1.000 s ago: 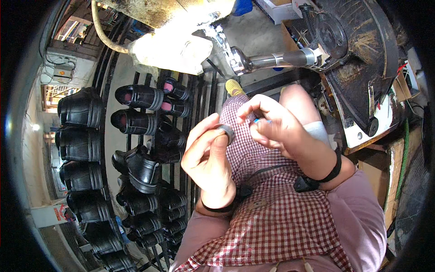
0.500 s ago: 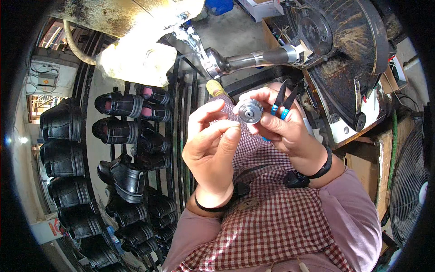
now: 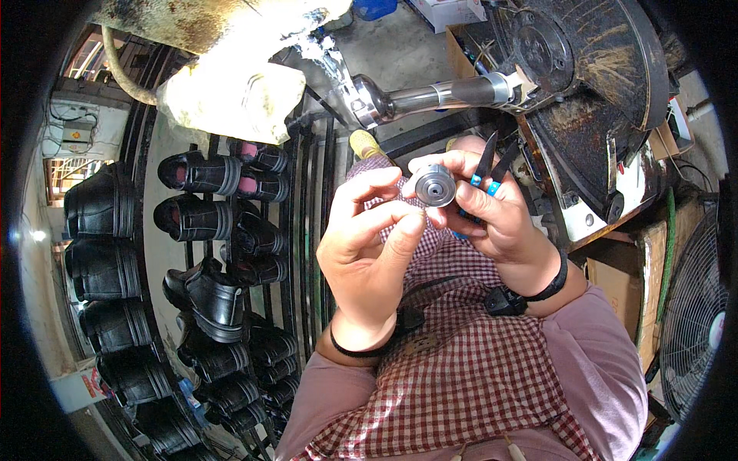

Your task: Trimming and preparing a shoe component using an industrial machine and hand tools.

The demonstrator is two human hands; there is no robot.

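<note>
My right hand point(image 3: 503, 223) is closed round a small round silver bobbin case point(image 3: 435, 187), its grooved face toward me, held between thumb and fingers. The same hand also keeps a pair of thread snips point(image 3: 484, 160), with dark blades pointing up and away and blue at the grip. Just left of the bobbin case is my left hand point(image 3: 369, 257), palm turned inward, with thumb and forefinger pressed together. Anything in that pinch is too small to make out. Both hands are above my red-and-white checked apron point(image 3: 430, 369).
Black shoes point(image 3: 211, 300) stand on racks to my left. A bright glowing lamp point(image 3: 238, 100) and a metal machine arm point(image 3: 430, 96) are ahead. A large dark machine wheel point(image 3: 607, 61) is at far right, above a worktop point(image 3: 576, 223). A fan point(image 3: 696, 315) stands at right.
Both hands have shifted slightly right, with the bobbin case and snips moving along in my right hand. The bobbin case's face has turned a little. My left pinch stays beside it.
</note>
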